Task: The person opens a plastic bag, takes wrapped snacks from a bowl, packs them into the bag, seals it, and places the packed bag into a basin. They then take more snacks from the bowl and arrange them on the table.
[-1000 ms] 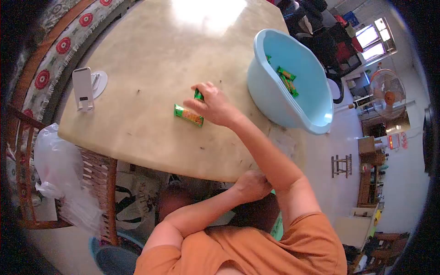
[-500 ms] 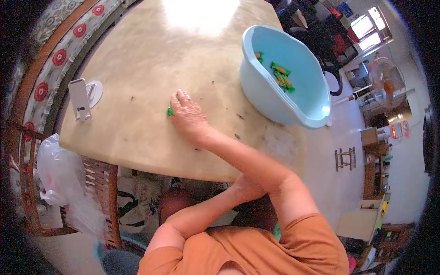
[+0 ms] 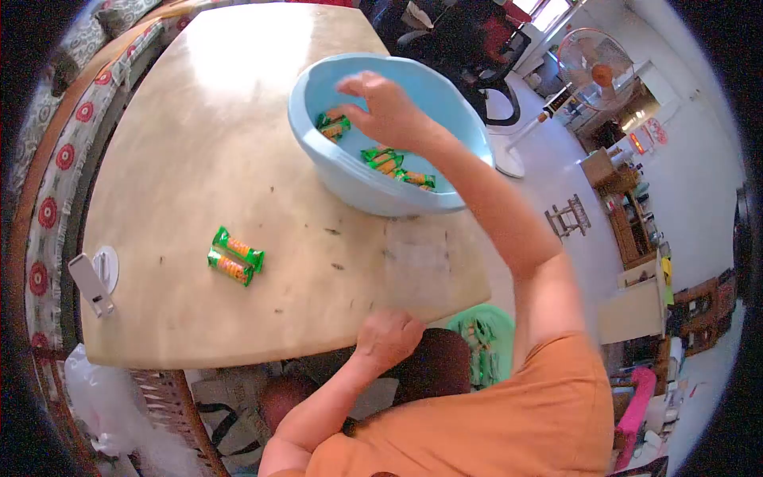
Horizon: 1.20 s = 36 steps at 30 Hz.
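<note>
My right hand (image 3: 383, 110) is over the light blue basin (image 3: 373, 195), thumb and fingers apart, with nothing visible in it. Inside the basin lie several green-and-orange wrapped snack packets (image 3: 385, 160), some grouped near the left wall. At the table's near edge rests my left hand (image 3: 389, 337), its fingers curled in and nothing showing in them. Two more snack packets (image 3: 235, 256) lie side by side on the table, to the left and apart from both hands.
The tan table (image 3: 191, 159) carries a white phone stand (image 3: 94, 286) at its left corner. A green tub (image 3: 497, 338) with packets stands below the right edge. A clear plastic bag (image 3: 99, 397) hangs at lower left. A fan (image 3: 596, 67) stands beyond.
My right hand has gone from the packets on the table to above the basin, uncovering two packets. My left hand now shows at the table edge. The view has shifted.
</note>
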{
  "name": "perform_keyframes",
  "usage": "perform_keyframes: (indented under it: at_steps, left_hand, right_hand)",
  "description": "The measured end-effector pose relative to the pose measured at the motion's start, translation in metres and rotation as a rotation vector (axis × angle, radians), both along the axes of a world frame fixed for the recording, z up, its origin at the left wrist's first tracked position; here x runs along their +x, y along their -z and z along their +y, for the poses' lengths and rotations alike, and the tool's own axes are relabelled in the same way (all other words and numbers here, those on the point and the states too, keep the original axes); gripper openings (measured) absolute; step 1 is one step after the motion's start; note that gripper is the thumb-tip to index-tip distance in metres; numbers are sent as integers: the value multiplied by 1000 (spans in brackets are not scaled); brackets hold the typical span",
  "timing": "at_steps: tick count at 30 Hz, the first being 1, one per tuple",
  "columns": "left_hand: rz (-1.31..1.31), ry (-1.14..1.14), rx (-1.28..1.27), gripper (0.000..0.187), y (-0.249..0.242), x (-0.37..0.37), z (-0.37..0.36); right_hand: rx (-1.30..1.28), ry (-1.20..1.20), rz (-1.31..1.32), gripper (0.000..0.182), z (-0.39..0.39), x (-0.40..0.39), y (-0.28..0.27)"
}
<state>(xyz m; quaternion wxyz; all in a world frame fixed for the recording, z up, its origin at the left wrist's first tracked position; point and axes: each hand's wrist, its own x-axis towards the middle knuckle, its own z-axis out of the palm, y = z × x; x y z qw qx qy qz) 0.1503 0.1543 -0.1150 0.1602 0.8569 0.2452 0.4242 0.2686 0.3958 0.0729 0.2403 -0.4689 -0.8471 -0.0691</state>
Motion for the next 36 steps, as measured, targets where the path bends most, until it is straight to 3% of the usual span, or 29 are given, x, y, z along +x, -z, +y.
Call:
perform_keyframes:
  at_steps: [3,5,8,11,18,21,24,27,30,33,36]
  left_hand:
    - [29,-23,35,20,5,3,-2]
    - [32,-14,43,20,5,3,0]
    - [49,20,28,18,-2,-1,0]
    - [83,49,22,15,6,-1,-1]
    - [13,43,35,16,10,0,-2]
    - [3,44,9,11,11,0,-4]
    - [-19,51,22,9,13,0,-3]
    - [-20,47,46,9,14,0,-1]
    - [25,39,74,10,16,0,-4]
    - [131,67,78,8,20,1,-5]
    - [135,88,88,8,26,5,-4]
  right_hand:
    - [-348,150,-547,28,39,70,39]
    - [-563,300,-708,37,38,86,53]
    - [-761,271,-696,61,41,103,69]
    - [-759,100,-668,74,55,114,95]
    - [-881,140,-604,78,52,85,82]
    - [-737,168,-585,82,38,74,83]
    - [-856,-10,-546,83,47,75,91]
    - [-918,106,-709,79,52,66,88]
    - [-829,189,-536,63,48,74,73]
    - [-933,269,-37,41,45,85,43]
    - [-767,98,284,32,30,78,9]
